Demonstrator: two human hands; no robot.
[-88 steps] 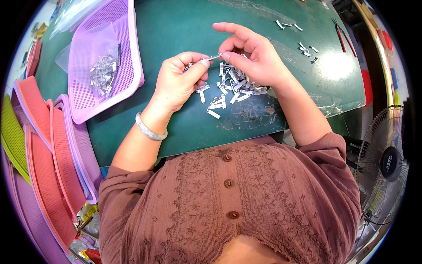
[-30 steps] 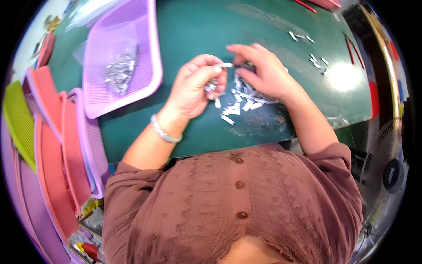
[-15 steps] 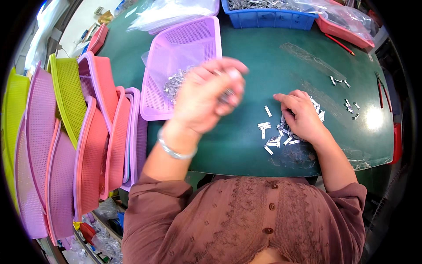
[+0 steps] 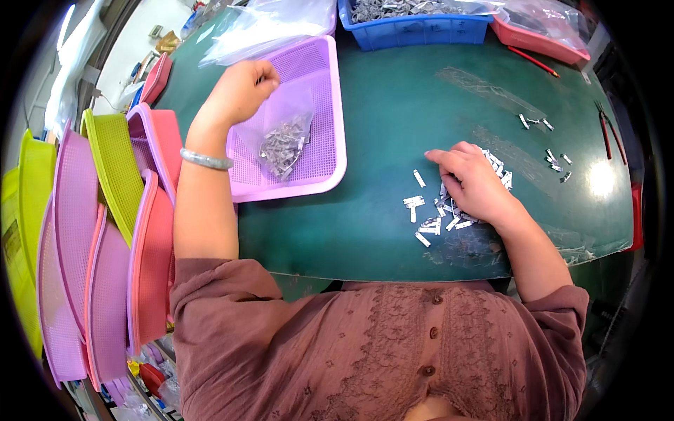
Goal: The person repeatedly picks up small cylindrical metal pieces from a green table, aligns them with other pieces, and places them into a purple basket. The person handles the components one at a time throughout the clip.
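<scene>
My left hand (image 4: 246,88), with a bracelet on its wrist, is raised over the far-left side of a purple mesh basket (image 4: 340,119). Its fingers are curled in, and whatever they hold is hidden. Below the hand, a clear plastic bag (image 4: 300,105) lies in the basket with a heap of small metal pieces (image 4: 282,149) in it. My right hand (image 4: 476,181) rests over a loose pile of small silver metal pieces (image 4: 437,223) on the green table. Its index finger is stretched out and apart from the thumb; the other fingers are partly hidden.
A blue bin (image 4: 421,31) of metal parts and a red tray (image 4: 547,43) stand at the far edge. Pliers (image 4: 609,133), a red pen (image 4: 533,62) and small groups of pieces (image 4: 556,161) lie right. Stacked mesh baskets (image 4: 112,168) crowd the left; clear plastic bags (image 4: 270,24) lie behind the purple basket.
My left hand, which was between the basket and the pile with metal pieces in it, has swung left and away over the basket. My right hand has stayed over the pile.
</scene>
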